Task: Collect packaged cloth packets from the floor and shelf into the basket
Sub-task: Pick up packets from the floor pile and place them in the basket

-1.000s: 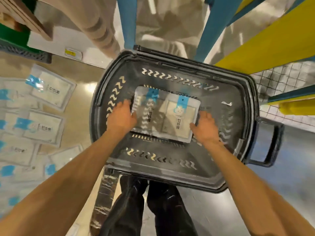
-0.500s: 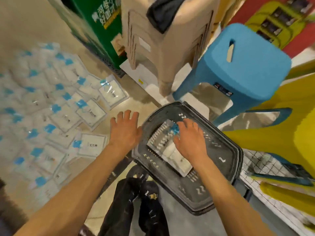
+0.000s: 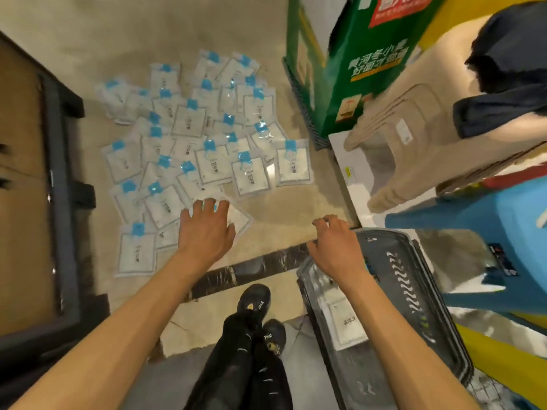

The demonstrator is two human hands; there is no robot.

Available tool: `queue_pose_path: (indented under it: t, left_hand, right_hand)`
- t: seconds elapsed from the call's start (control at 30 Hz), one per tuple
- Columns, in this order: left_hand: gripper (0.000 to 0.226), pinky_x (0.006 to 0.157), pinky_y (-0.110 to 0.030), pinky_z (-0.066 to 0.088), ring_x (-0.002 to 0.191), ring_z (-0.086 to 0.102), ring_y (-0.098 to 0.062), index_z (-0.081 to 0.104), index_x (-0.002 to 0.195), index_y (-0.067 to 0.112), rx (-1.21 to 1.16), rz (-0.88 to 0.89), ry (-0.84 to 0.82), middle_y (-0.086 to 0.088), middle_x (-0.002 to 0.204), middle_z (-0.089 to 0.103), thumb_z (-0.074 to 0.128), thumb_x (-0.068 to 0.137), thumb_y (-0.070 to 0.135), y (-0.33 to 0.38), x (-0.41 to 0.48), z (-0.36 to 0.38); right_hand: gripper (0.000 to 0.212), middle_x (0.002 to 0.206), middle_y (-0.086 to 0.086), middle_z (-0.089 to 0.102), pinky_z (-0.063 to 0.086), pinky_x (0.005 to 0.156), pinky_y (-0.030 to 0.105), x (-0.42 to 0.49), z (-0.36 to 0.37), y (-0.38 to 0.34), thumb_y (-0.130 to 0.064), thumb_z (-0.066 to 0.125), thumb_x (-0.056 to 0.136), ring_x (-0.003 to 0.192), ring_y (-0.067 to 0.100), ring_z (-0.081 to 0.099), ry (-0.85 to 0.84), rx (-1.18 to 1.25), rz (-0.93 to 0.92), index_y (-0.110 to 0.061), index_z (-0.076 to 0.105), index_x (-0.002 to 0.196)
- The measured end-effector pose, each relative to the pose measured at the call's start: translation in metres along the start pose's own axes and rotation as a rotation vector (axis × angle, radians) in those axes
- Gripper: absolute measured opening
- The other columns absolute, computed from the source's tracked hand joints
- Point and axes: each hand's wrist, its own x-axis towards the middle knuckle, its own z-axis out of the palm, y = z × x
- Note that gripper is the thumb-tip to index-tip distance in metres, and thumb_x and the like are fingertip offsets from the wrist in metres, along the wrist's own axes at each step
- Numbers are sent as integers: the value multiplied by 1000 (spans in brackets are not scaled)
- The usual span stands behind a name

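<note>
White packets [image 3: 346, 321] lay in the basket [image 3: 410, 279]; the left grip [image 3: 207, 229] had swung out, open, over a floor packet [image 3: 241, 221], the right grip [image 3: 334, 247] loosely curled, empty.

packets [image 3: 195, 149]: white, blue-tabbed, flat, overlapping on floor | basket [image 3: 426, 294]: dark, upright on floor, holds packet [image 3: 344, 324]

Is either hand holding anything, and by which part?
Nothing is held: left hand open over a white plastic floor packet, right hand empty above the dark plastic basket.

Hands [image 3: 205, 232] over packets [image 3: 213, 170] and basket [image 3: 426, 306]
</note>
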Motion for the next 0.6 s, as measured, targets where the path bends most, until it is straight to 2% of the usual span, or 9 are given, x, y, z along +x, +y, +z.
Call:
queue_pose_path:
  t: [0.13,0.3,0.6]
  left_hand:
    - [57,105,-50,36,135,41,-33,38,149,17,-15,-116,-46,-12,148,45,46,100,43,-56,-9,3]
    - [56,104,-49,38,135,43,-33,39,149,17,-38,-235,-61,-11,149,45,47,100,43,-109,-9,3]
    - [57,104,-48,36,135,41,-34,35,151,17,-185,-333,-85,-12,150,43,46,101,43,-189,23,18]
  right_hand:
    - [48,144,12,43,42,96,42,23,-4,-49,-30,53,97,127,32,45,-39,-39,-98,-13,47,141]
    - [49,147,12,42,42,97,41,53,-9,-104,-32,51,97,129,32,43,-62,-94,-191,-13,45,142]
    - [49,144,11,42,41,99,42,113,-5,-180,-34,50,99,129,31,43,-109,-153,-228,-14,43,143]
